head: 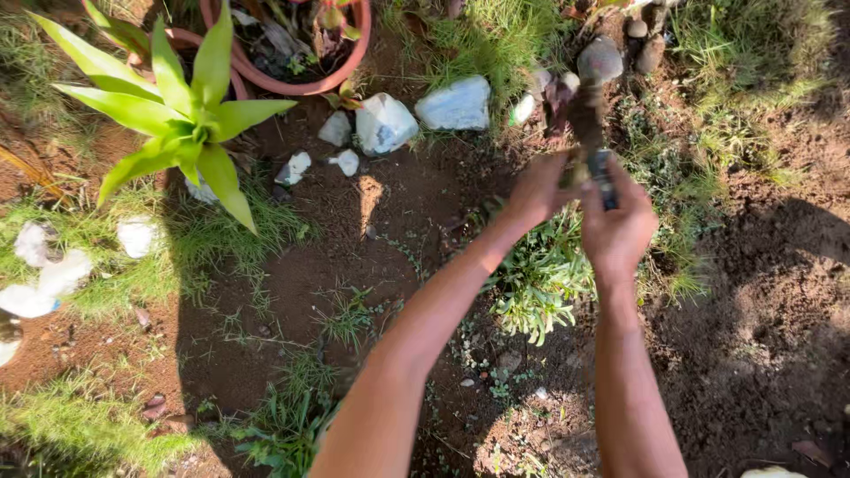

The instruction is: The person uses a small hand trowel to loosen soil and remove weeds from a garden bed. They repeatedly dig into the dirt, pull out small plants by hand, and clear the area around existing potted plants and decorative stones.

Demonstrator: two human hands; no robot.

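My left hand (537,189) and my right hand (619,225) are both raised over a patch of garden soil. Together they grip a dark, dirt-caked tool (588,124); its handle shows between the fingers of my right hand. The upper end of the tool points away toward the stones. Just below my hands grows a small pale-green leafy plant (542,281). What kind of tool it is cannot be made out under the soil on it.
A terracotta pot (292,80) stands at the top, with a bright green spiky plant (181,119) to its left. White and grey stones (456,104) line the bed. Loose dug earth (761,319) lies on the right, grass tufts on the left.
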